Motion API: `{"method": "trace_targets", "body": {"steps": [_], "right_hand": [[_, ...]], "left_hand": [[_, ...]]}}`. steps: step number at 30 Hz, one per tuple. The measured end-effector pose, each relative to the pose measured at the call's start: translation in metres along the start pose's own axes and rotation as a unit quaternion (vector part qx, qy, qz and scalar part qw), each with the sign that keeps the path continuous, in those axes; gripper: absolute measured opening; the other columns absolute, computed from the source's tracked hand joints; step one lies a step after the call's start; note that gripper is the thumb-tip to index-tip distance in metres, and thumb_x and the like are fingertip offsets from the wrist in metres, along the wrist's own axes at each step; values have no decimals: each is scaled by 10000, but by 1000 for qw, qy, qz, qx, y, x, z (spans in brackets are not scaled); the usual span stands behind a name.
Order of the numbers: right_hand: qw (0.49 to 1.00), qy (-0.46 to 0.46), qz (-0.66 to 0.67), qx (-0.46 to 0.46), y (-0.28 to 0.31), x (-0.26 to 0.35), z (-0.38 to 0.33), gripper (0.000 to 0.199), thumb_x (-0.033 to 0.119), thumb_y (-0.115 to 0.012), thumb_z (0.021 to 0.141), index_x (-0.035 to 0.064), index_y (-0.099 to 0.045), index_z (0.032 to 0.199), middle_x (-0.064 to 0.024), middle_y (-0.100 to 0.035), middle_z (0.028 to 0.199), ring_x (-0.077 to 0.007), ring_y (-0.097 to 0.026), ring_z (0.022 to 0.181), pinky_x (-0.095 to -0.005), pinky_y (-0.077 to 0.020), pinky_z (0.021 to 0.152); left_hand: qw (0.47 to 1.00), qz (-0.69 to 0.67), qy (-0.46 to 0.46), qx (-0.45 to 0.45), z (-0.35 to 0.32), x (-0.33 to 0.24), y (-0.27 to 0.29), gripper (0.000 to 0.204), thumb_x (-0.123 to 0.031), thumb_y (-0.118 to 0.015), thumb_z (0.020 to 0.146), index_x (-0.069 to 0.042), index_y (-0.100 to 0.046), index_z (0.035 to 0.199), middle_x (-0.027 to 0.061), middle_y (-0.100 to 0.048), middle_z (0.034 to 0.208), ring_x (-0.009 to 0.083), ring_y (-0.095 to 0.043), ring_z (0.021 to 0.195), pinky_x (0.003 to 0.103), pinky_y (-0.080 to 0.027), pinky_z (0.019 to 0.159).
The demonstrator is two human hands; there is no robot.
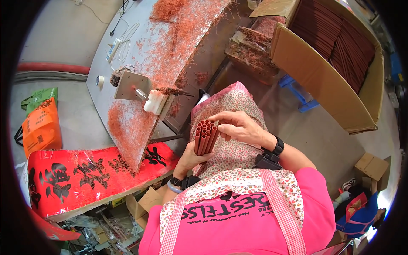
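A bundle of thin dark red tubes (205, 138) stands nearly upright in front of my apron, their open round ends facing up. My left hand (192, 158) is closed around the lower part of the bundle. At its upper right edge, my right hand (239, 126) has the index finger and thumb closed on the tube ends, the other fingers curled under. The lower ends of the tubes are hidden by my left hand.
Ahead on the left, a grey table (100, 55) carries reddish shavings (170, 63) and a small machine with a metal plate (129, 86) and white block (154, 102). A cardboard box (316, 76) of dark red tubes stands at far right, near a blue stool (297, 91). A red board (102, 178) lies left.
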State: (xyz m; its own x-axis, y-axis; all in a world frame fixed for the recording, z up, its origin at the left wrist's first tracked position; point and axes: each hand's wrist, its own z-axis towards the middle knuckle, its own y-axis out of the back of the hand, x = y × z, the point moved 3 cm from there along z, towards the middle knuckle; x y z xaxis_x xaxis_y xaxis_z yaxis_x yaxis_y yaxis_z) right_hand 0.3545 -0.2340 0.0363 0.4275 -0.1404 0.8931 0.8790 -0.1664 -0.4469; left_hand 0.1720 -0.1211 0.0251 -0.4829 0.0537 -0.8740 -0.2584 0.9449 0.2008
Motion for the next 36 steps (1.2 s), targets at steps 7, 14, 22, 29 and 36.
{"method": "trace_targets", "body": {"steps": [7, 14, 22, 29, 36], "right_hand": [[1000, 1, 26, 5, -4, 0, 1, 308, 152, -515, 921, -7, -543, 1183, -7, -584, 763, -55, -507, 593, -220, -441, 537], [998, -9, -66, -13, -7, 7, 1, 306, 163, -533, 917, -14, -555, 1165, -6, -582, 760, -56, -510, 611, -217, -444, 537], [998, -60, 0, -9, -1, -3, 5, 301, 153, -528, 918, 13, -563, 1183, 4, -586, 785, -50, -516, 621, -207, -451, 555], [999, -34, 34, -17, -4, 1, -2, 268, 168, -540, 914, -6, -601, 1108, -14, -593, 782, -55, -503, 605, -223, -441, 533], [993, 44, -101, -35, 6, 36, -83, 264, 171, -561, 895, -4, -610, 1085, -18, -606, 790, -66, -527, 663, -227, -453, 580]], "left_hand": [[1000, -9, -1, 4, -2, -6, 0, 282, -56, -737, 711, -22, -590, 948, 1, -625, 828, 86, -573, 765, 254, -483, 718], [1000, 14, 5, 7, -1, -4, 2, 288, -43, -732, 711, -23, -588, 960, -3, -615, 819, 84, -570, 751, 251, -484, 701], [999, -15, 24, 35, 1, 5, 2, 307, -32, -729, 710, -18, -587, 981, -1, -617, 833, 83, -568, 751, 248, -483, 692], [999, -20, 12, 26, -2, 8, 0, 336, -63, -740, 689, -33, -595, 991, -9, -614, 864, 88, -573, 787, 255, -479, 712], [998, -43, 34, -8, -42, -20, -76, 273, -74, -741, 698, -17, -602, 926, 6, -600, 757, 92, -568, 662, 263, -478, 583]]}}
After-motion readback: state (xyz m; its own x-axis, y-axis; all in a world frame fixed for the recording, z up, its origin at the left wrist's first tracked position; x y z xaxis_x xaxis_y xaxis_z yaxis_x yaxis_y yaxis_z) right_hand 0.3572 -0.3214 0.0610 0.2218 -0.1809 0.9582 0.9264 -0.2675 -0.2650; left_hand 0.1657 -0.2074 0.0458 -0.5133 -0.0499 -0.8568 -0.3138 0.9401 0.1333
